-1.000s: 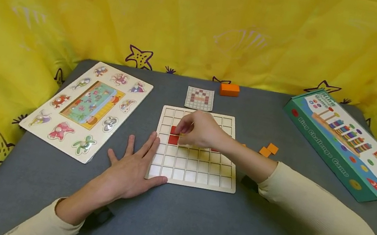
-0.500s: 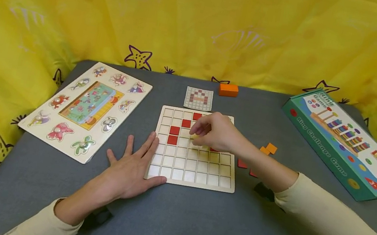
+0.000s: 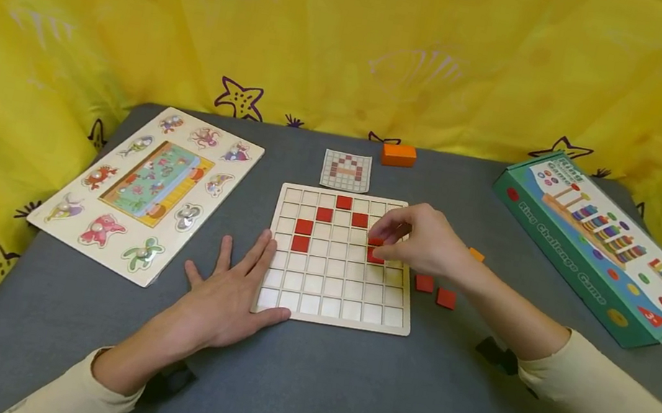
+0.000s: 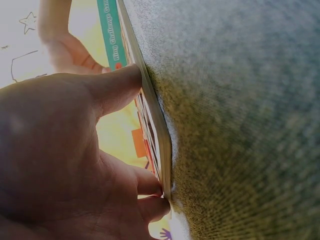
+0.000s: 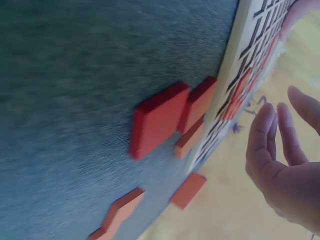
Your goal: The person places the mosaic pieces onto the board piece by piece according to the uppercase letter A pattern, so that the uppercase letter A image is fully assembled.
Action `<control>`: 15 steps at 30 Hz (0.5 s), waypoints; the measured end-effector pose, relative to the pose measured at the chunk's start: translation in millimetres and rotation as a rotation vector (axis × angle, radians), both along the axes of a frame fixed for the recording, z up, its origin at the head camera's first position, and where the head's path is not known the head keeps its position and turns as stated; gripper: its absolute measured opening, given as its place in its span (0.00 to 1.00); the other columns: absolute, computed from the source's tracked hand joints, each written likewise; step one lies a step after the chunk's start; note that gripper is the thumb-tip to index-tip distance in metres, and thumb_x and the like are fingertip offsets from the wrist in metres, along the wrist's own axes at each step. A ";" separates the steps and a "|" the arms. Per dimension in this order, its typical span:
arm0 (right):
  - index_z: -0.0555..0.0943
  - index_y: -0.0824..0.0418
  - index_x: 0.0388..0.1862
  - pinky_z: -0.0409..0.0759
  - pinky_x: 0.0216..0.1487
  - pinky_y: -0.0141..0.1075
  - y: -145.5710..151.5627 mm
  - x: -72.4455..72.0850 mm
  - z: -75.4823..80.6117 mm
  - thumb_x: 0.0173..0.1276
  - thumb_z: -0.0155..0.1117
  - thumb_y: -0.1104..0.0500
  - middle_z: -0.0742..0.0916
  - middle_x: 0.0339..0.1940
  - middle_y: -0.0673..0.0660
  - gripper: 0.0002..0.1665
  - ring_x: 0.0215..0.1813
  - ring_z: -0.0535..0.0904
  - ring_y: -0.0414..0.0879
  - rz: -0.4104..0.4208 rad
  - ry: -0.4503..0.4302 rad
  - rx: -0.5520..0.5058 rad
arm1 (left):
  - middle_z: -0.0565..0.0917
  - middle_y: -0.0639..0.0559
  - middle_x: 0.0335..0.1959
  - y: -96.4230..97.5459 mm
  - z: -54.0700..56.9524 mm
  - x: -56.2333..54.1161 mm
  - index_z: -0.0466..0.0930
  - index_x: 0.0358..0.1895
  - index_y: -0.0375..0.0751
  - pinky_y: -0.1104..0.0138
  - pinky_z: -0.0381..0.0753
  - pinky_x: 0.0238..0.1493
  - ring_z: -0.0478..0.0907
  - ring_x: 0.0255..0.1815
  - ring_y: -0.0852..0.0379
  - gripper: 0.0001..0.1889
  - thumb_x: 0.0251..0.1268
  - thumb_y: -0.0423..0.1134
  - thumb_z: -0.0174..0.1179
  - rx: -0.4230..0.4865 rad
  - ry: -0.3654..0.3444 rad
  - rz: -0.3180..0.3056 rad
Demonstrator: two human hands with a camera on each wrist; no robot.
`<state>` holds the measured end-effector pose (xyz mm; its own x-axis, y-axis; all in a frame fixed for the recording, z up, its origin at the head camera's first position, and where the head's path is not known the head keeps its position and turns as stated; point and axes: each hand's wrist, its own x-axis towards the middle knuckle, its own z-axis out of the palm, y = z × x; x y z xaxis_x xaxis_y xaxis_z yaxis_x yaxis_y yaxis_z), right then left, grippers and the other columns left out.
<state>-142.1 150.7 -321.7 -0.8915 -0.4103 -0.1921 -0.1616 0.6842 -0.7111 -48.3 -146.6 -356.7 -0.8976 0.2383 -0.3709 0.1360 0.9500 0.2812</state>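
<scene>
A wooden grid board (image 3: 323, 285) lies at the table's middle, with several red square tiles (image 3: 300, 244) in its cells, forming a peak with two sides. My left hand (image 3: 222, 305) rests flat at its left edge, fingers straight and spread, thumb at the near left corner; the left wrist view shows the fingertips against the board's side. Over the right part of the board is my right hand (image 3: 427, 241), close to the red tiles there. In the right wrist view its fingers are loosely bent and apart, with nothing between them.
Loose red tiles (image 5: 157, 120) and orange tiles (image 3: 476, 255) lie right of the board. Behind it are a pattern card (image 3: 346, 170) and an orange block (image 3: 398, 156). A knobbed animal puzzle (image 3: 119, 254) lies left; a green Ring Challenge Game box (image 3: 577, 266) stands right.
My right hand has moved rightward across the board, from the left red tiles to the right ones, uncovering the upper red tiles. The left hand has stayed in place.
</scene>
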 end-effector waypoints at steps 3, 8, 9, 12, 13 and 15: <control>0.91 0.58 0.43 0.81 0.46 0.40 9.1 4.1 -0.7 0.60 0.80 0.62 0.90 0.36 0.52 0.12 0.41 0.83 0.47 0.002 0.004 0.008 | 0.38 0.51 0.89 -0.2 -0.3 0.0 0.40 0.87 0.46 0.11 0.37 0.56 0.33 0.83 0.20 0.58 0.67 0.74 0.57 0.002 0.004 -0.002; 0.91 0.59 0.44 0.81 0.46 0.39 25.0 11.9 -1.9 0.60 0.77 0.66 0.91 0.38 0.54 0.12 0.41 0.82 0.47 0.009 -0.004 0.015 | 0.38 0.51 0.89 -0.3 -0.4 -0.1 0.40 0.87 0.45 0.11 0.38 0.56 0.33 0.83 0.20 0.58 0.67 0.74 0.57 0.003 0.005 -0.003; 0.91 0.59 0.44 0.82 0.45 0.39 28.1 13.1 -2.0 0.60 0.77 0.66 0.91 0.38 0.54 0.12 0.40 0.82 0.47 0.008 -0.006 0.022 | 0.38 0.51 0.89 -0.4 -0.4 -0.1 0.40 0.87 0.45 0.11 0.38 0.56 0.33 0.83 0.20 0.58 0.67 0.74 0.57 0.004 0.004 -0.002; 0.91 0.59 0.44 0.81 0.45 0.39 36.8 15.9 -3.0 0.60 0.78 0.66 0.90 0.37 0.54 0.13 0.40 0.82 0.47 0.001 -0.010 0.049 | 0.38 0.51 0.89 -0.5 -0.4 -0.2 0.40 0.87 0.45 0.11 0.37 0.57 0.32 0.83 0.20 0.58 0.67 0.74 0.58 0.005 -0.002 0.001; 0.91 0.59 0.44 0.81 0.46 0.39 39.8 16.8 -4.0 0.59 0.78 0.66 0.90 0.37 0.53 0.13 0.40 0.82 0.47 -0.003 -0.007 0.058 | 0.38 0.51 0.89 -0.6 -0.5 -0.3 0.39 0.87 0.46 0.11 0.37 0.57 0.32 0.83 0.20 0.58 0.67 0.74 0.58 0.005 -0.003 0.002; 0.91 0.59 0.44 0.81 0.46 0.39 45.5 19.0 -6.1 0.59 0.79 0.65 0.90 0.37 0.53 0.13 0.40 0.83 0.46 -0.009 -0.007 0.072 | 0.38 0.51 0.89 -0.7 -0.6 -0.4 0.39 0.87 0.46 0.11 0.37 0.57 0.32 0.83 0.21 0.58 0.67 0.74 0.57 0.007 -0.006 0.003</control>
<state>-123.1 196.2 -327.8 -0.8935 -0.3876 -0.2269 -0.1510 0.7351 -0.6610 -48.7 -147.3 -357.3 -0.8961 0.2380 -0.3747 0.1313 0.9484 0.2885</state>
